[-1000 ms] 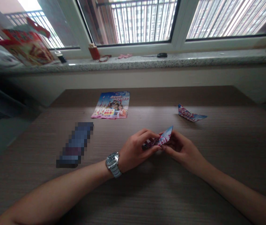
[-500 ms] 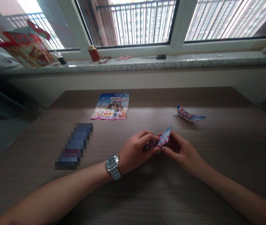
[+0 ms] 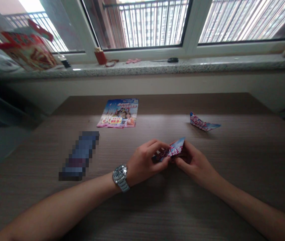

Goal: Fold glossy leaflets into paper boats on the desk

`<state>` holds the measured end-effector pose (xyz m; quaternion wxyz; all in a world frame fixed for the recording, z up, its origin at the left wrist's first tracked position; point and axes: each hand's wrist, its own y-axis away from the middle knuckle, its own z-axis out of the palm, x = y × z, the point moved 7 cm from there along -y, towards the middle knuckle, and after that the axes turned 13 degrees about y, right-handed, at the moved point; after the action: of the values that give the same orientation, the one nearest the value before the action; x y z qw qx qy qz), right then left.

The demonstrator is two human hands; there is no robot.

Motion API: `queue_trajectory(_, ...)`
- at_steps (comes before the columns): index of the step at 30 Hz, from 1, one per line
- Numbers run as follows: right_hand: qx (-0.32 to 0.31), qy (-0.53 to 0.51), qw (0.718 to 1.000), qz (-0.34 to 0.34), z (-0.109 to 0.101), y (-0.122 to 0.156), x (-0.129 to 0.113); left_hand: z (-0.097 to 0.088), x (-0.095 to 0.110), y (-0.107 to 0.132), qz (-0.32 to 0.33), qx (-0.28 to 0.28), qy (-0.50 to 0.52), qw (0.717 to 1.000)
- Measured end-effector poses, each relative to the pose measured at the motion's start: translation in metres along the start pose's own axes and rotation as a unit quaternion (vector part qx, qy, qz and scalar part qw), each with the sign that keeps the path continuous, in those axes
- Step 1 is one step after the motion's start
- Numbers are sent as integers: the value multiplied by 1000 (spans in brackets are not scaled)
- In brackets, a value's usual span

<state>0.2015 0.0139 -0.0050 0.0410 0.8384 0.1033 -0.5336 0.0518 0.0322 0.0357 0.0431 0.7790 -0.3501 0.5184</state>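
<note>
Folded paper (image 3: pixel 177 148) — partly behind fingers (image 3: pixel 158 145).

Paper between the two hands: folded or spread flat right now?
Folded: the printed paper has angled faces and a pointed corner standing up beside the right hand; the left hand hides part of it.

The left hand (image 3: pixel 145 162) (silver wristwatch (image 3: pixel 120 174) just behind it) and right hand (image 3: pixel 199 164) hold a folded leaflet (image 3: pixel 176 148); another folded leaflet (image 3: pixel 203 124) lies beyond the right.
</note>
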Motion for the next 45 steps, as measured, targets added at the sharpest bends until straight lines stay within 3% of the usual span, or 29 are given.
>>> queue_trajectory(9, -21, -72, 997, 6, 3, 0, 1, -3, 1, 0, 18, 7, 6, 1000)
queue_trajectory(25, 18, 22, 999, 39, -1, 3, -1, -4, 3, -1, 24, 22, -21, 999)
queue_trajectory(35, -13, -53, 997, 56, 6, 3, 5, -3, 5, 1, 46, 27, -61, 997)
queue_trajectory(45, 3, -9, 999, 32, 4, 3, 6, -7, 7, 0, 36, 28, -58, 997)
